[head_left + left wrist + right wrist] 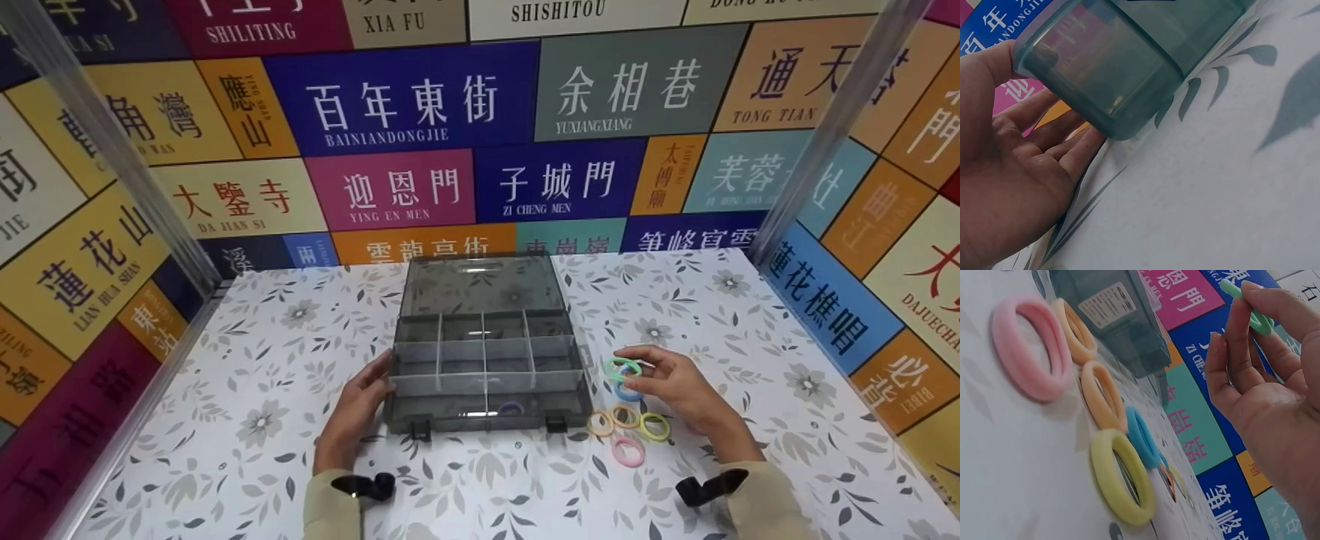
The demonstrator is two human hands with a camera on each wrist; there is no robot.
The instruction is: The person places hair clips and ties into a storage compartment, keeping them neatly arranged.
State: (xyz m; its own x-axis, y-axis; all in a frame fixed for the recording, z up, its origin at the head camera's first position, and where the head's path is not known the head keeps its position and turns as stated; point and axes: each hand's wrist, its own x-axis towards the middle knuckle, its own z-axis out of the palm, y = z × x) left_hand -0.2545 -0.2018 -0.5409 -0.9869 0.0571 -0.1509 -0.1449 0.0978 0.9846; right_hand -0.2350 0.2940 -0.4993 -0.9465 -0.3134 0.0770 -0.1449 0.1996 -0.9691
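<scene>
A grey see-through compartment box (pixel 486 384) stands on the table with its lid (pixel 481 289) raised at the back. My left hand (pixel 361 397) holds the box's left side; in the left wrist view the thumb is at the rim and the fingers lie along the outer wall. My right hand (pixel 679 386) pinches a green hair tie (pixel 1262 323) between thumb and forefinger, right of the box. Under it lie a blue hair tie (pixel 1143 437), a yellow one (pixel 1123 478), two orange ones and a pink one (pixel 1030 349). A purple hair tie (pixel 511 408) sits in the front right compartment.
The tabletop (pixel 247 465) has a white leaf-and-flower cover. Behind and at both sides stand colourful sign-printed walls (pixel 401 97), with clear posts (pixel 817 142) at the back corners. A label (pixel 1107 306) is on the box's side.
</scene>
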